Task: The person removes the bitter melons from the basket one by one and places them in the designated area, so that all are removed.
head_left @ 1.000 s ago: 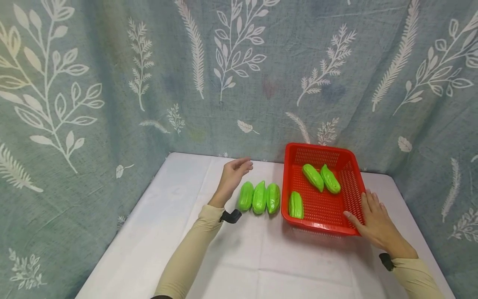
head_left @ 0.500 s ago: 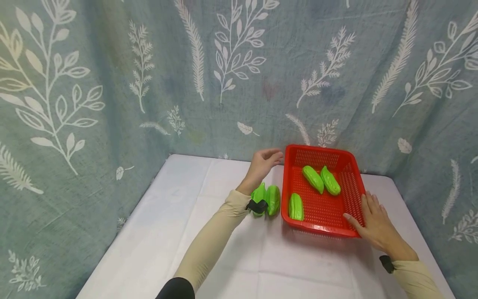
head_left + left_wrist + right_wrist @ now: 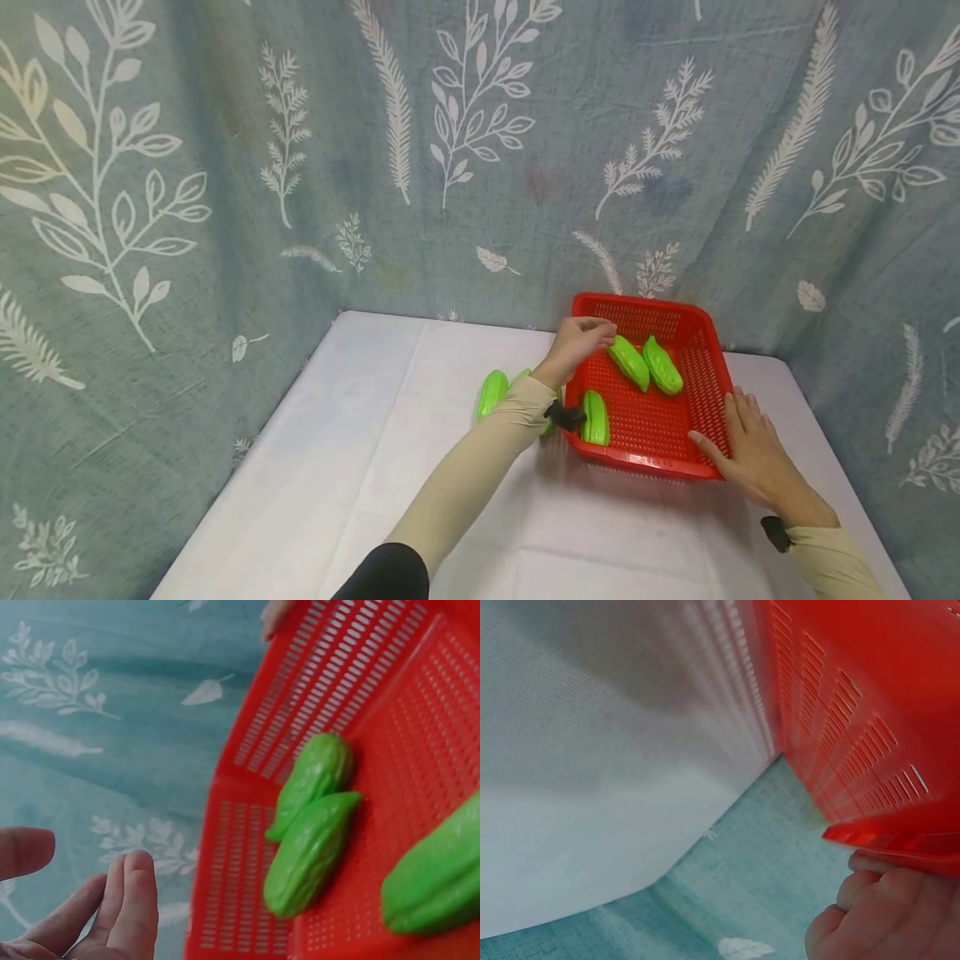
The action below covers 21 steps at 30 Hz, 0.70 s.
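Over the left rim of the red plastic basket [image 3: 637, 461] hovers my left hand [image 3: 576, 346], thumb and fingers apart around nothing, as the left wrist view shows. My right hand [image 3: 759, 454] rests on the basket's right rim, its fingers extended and its thumb over the edge. Inside the basket lie three bright green, ridged vegetables resembling bitter melons: two side by side at the back, one left [image 3: 628, 363] and one right [image 3: 663, 367], and another [image 3: 596, 418] near the front left. Outside, a similar green vegetable [image 3: 492, 392] lies on the table; others beside it are mostly hidden by my left forearm.
A white cloth covers the table [image 3: 360, 417], whose back edge meets a blue-green curtain [image 3: 420, 250] with white leaf prints. The curtain also hangs along the left and right sides. The basket stands at the table's back right.
My left hand has moved right, from above the green vegetables on the table to over the basket's left rim. My right hand has stayed on the basket.
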Each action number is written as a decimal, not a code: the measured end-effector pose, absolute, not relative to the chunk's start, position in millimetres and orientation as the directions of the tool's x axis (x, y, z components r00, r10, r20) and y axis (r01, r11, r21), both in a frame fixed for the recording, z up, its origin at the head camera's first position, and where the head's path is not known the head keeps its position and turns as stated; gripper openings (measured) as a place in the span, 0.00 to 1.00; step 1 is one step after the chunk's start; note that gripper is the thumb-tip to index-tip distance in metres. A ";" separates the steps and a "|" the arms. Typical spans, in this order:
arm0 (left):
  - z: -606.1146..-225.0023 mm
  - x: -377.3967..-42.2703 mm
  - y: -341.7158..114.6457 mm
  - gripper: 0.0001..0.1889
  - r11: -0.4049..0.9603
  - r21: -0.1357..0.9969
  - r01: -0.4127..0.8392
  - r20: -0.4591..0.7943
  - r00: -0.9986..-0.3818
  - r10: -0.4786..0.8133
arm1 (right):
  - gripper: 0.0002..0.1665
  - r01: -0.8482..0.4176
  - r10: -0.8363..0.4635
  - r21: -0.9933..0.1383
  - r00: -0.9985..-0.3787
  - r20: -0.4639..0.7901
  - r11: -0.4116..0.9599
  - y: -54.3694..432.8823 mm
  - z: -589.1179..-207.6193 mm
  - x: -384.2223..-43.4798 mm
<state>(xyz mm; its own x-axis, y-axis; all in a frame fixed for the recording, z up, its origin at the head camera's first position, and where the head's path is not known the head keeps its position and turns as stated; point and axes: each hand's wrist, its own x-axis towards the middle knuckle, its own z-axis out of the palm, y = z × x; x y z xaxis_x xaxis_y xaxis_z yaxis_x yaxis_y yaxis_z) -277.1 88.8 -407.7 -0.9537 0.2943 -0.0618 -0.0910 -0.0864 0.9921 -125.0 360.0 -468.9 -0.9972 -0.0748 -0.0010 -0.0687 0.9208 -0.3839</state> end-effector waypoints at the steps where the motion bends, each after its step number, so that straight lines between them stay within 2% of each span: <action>1: -408.3 -277.1 92.3 0.17 -0.083 0.992 -0.099 -0.071 -0.954 0.291 | 0.65 -0.067 -0.073 -0.384 -0.997 -0.001 0.921 360.0 -469.2 -125.1; 10: -410.2 -275.5 122.4 0.15 -0.029 0.988 -0.149 -0.140 -0.967 0.213 | 0.64 -0.072 -0.078 -0.388 -0.997 0.002 0.919 363.6 -470.3 -126.6; 21: -430.3 -273.3 146.7 0.10 0.165 0.969 -0.185 -0.200 -0.977 0.075 | 0.65 -0.052 -0.058 -0.390 -0.998 -0.004 0.919 359.5 -473.0 -123.7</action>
<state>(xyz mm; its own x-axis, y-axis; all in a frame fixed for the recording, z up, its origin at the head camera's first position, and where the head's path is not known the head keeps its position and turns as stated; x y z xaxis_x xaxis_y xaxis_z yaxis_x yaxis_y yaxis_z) -273.3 146.7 -430.3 -0.9770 0.0748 -0.1997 -0.1854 0.1646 0.9688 -123.7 359.5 -473.0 -0.9983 -0.0579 -0.0036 -0.0519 0.9195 -0.3897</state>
